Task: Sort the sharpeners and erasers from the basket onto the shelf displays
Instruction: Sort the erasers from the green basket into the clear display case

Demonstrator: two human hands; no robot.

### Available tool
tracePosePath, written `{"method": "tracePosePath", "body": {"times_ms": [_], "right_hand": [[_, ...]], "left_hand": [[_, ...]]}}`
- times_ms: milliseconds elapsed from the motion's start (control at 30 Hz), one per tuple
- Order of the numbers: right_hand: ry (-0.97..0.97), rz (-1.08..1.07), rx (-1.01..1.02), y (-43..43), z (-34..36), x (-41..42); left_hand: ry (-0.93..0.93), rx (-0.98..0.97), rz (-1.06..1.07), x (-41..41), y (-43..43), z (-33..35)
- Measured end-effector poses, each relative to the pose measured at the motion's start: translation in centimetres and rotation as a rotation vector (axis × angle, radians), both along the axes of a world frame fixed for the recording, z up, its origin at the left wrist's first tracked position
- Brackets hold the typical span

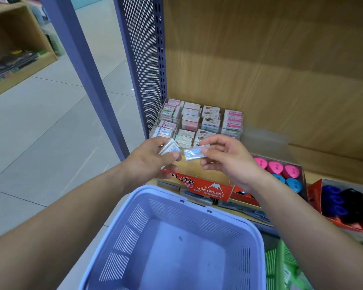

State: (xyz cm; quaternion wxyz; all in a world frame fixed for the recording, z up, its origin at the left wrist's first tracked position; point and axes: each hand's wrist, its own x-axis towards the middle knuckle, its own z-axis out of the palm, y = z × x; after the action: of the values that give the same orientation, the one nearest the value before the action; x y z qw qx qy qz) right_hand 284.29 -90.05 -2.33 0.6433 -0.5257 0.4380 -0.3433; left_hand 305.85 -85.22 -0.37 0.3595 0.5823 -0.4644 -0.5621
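Eraser [194,154] — small, glossy, plastic-wrapped

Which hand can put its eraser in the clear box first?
Probably the right hand: it pinches one wrapped eraser alone, ready to drop into the clear display. The left hand grips a small stack of erasers it must separate first.

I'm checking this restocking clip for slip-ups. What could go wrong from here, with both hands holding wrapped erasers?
The right hand pinches a glossy wrapped eraser by one end; it might slip into the blue basket below. The left hand grips a small stack of erasers, so one may slide out. Compartments in the clear display look alike and full, so a misplacement seems possible.
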Motion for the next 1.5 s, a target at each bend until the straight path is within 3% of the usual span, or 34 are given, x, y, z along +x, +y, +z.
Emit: {"method": "tracePosePath", "body": {"times_ms": [300,600,767,1000,1200,1367,1500], "right_hand": [[-0.014,-0.069,0.163,-1.0,-2.5,-1.7],[0.04,-0.102,0.132,-3.3,-3.9,1.2],[0.158,-0.002,0.009,-6.4,-3.6,5.7],[0.592,0.02,-0.419,-11.9,-6.1,12.2],[0.918,0.157,-0.726,-11.6,-7.4,13.2],[0.825,0.138,-0.605,-10.1,-6.4,10.6],[0.582,0.095,-0.552,-6.3,-3.3,7.9]], "left_hand": [[-0.196,-0.006,-0.032,1.6,0.2,-1.2],[-0.242,-0.003,0.035,3.2,0.5,-1.7],[-0.25,-0.01,0.079,4.5,0.7,-1.8],[-0.317,-0.046,0.141,6.6,0.7,-2.3],[-0.339,-0.058,0.176,7.1,0.5,-2.4],[-0.302,-0.033,0.154,6.8,0.6,-2.1],[-0.202,0.005,0.098,6.2,0.8,-1.6]]}}
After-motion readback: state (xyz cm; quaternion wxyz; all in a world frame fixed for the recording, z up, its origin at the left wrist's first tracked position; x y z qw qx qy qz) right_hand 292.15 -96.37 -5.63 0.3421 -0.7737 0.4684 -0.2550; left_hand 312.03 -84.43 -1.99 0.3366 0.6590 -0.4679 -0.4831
